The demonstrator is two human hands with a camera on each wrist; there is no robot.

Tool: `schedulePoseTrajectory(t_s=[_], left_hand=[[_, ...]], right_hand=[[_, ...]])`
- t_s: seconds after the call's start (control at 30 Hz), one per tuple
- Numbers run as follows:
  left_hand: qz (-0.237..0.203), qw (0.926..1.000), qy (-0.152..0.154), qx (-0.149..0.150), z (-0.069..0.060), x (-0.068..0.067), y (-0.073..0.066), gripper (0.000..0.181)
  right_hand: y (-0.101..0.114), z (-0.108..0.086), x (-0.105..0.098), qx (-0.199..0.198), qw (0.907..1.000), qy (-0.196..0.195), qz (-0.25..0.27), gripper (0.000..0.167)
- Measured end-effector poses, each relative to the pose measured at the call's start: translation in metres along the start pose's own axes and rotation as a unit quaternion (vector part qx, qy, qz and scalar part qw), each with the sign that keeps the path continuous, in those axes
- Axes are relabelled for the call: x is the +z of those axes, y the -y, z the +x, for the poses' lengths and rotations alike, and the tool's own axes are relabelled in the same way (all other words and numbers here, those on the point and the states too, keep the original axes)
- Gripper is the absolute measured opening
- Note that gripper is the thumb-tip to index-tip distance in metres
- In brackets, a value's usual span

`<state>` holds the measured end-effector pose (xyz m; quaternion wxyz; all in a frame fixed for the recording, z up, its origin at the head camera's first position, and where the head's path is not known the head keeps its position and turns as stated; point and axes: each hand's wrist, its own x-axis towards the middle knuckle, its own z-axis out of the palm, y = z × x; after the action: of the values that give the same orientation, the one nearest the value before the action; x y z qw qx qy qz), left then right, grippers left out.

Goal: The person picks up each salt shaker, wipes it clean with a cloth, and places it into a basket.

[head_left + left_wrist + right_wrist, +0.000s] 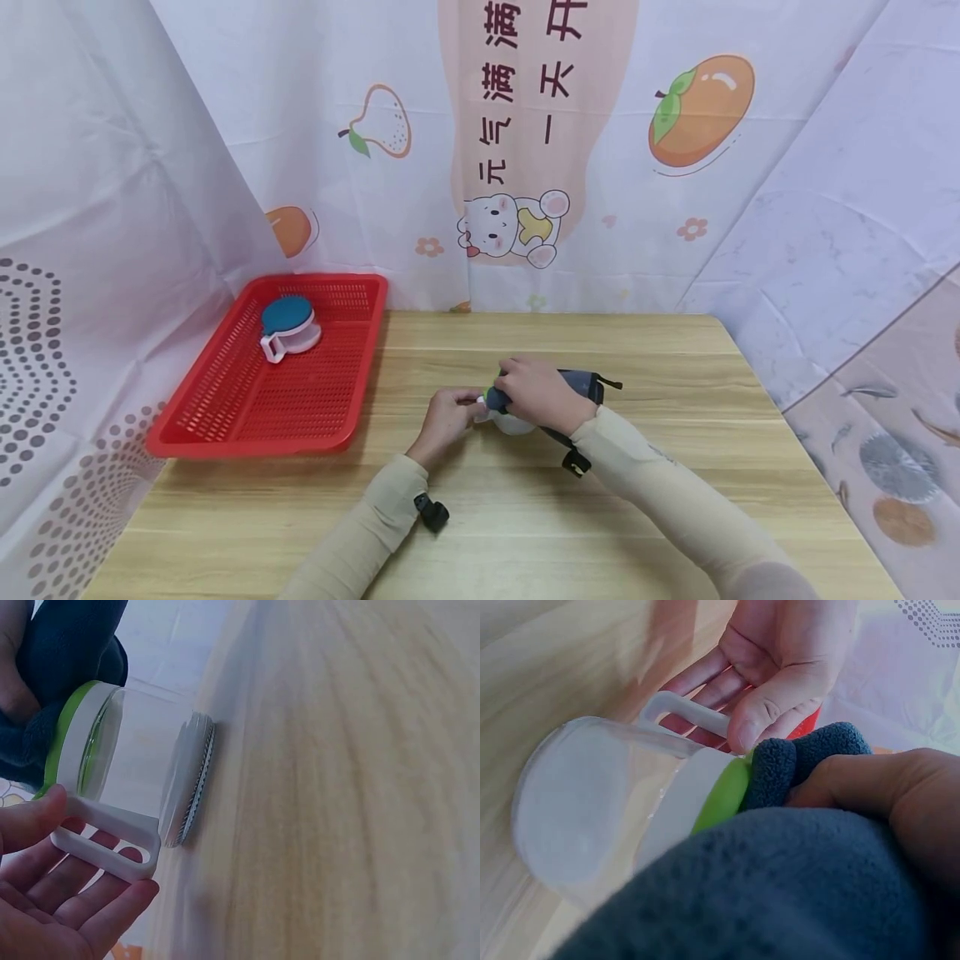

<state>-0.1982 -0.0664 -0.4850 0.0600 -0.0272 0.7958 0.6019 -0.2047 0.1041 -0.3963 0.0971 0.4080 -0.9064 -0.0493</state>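
A clear jar [142,750] with a white collar and a green lid [61,742] stands on the wooden table, as the left wrist view shows. My left hand [444,423] holds its white handle [109,859], thumb on top and fingers behind and under it. In my right hand [546,395] is a dark blue-grey cloth [780,885], gripped in folds and held against the green lid. Part of the lid is hidden by the cloth, and in the head view the right hand covers much of the jar.
A red plastic basket [367,333] sits at the table's left rear. In it lies a similar small clear jar with a blue lid [288,313] and a white handle. A printed curtain [600,275] hangs right behind the table [660,350].
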Motion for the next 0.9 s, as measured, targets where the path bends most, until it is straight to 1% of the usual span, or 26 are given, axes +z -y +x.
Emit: schedulePoseTrajectory(t_s=[0.07,0.17,0.3,0.5,0.67,0.83,0.9], left_hand=[[-0.001,1.0000,0.002,0.005,0.000,0.000,0.000,0.021],[0.001,0.9999,0.003,0.016,0.001,0.000,0.000,0.019],[0.014,0.9994,0.001,0.030,0.001,0.000,0.000,0.018],[0.020,0.9990,0.003,0.039,0.000,-0.001,0.002,0.016],[0.017,0.9991,0.006,0.038,0.001,-0.002,0.003,0.019],[0.008,0.9995,0.018,0.026,0.002,-0.002,0.002,0.020],[0.008,0.9995,0.018,0.023,0.003,-0.003,0.002,0.019]], right_hand=[[0.000,0.003,-0.001,0.005,0.9999,0.005,0.010,0.013],[0.001,0.009,-0.003,0.010,0.9998,0.012,0.010,0.012],[0.000,0.016,-0.005,0.018,0.9996,0.020,-0.003,0.014],[-0.002,0.027,-0.006,0.035,0.9985,0.040,-0.013,0.012],[-0.005,0.033,-0.005,0.047,0.9968,0.064,-0.003,0.013],[-0.008,0.036,-0.006,0.066,0.9942,0.085,0.001,0.014],[-0.009,0.037,-0.007,0.070,0.9935,0.089,0.002,0.014]])
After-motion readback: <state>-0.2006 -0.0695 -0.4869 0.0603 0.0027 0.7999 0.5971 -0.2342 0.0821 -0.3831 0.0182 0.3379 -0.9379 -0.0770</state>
